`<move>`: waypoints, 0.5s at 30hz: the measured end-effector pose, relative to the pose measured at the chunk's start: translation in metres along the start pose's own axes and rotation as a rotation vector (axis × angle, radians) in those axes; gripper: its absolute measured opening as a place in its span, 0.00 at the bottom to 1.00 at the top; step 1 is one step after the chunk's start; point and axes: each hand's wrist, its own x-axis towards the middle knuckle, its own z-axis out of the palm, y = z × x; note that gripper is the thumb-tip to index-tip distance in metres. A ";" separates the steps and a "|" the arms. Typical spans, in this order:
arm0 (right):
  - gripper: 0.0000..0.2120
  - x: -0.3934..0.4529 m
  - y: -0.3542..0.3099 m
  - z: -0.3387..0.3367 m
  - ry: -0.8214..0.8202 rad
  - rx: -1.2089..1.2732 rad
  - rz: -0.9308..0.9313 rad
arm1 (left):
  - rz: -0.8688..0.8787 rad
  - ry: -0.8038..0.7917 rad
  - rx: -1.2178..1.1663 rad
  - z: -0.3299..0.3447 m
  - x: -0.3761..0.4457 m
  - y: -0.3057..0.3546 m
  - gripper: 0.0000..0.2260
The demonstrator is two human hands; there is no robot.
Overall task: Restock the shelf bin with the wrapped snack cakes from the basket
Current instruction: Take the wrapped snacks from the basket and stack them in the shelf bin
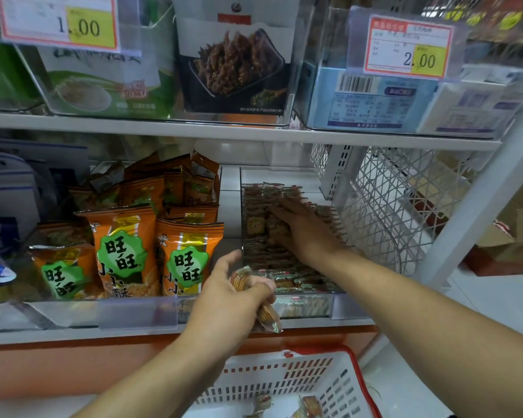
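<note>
A clear shelf bin (242, 206) on the lower shelf holds rows of small wrapped snack cakes (255, 224). My right hand (302, 227) reaches into the bin with its fingers laid flat on the packed cakes. In front of the bin's near edge, my left hand (233, 297) grips a few wrapped snack cakes (267, 315) in clear wrappers. Below, a white basket with a red rim (284, 384) stands on the floor, and a few wrapped cakes (310, 407) lie in its bottom.
Orange snack bags (124, 251) fill the bin to the left. A white wire rack (390, 212) stands right of the snack cake bin. The upper shelf (194, 128) carries boxed goods behind price tags (408, 46). Cardboard boxes (507, 245) sit at the far right.
</note>
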 end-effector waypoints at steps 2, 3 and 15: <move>0.32 0.000 -0.002 0.001 0.047 0.060 0.008 | 0.002 -0.008 -0.001 0.000 0.001 -0.001 0.33; 0.29 0.000 -0.003 0.001 0.072 0.104 0.018 | 0.001 -0.009 -0.003 0.000 0.001 -0.001 0.33; 0.22 0.004 0.000 0.003 -0.056 0.048 0.043 | -0.014 -0.025 -0.023 -0.001 0.003 -0.005 0.33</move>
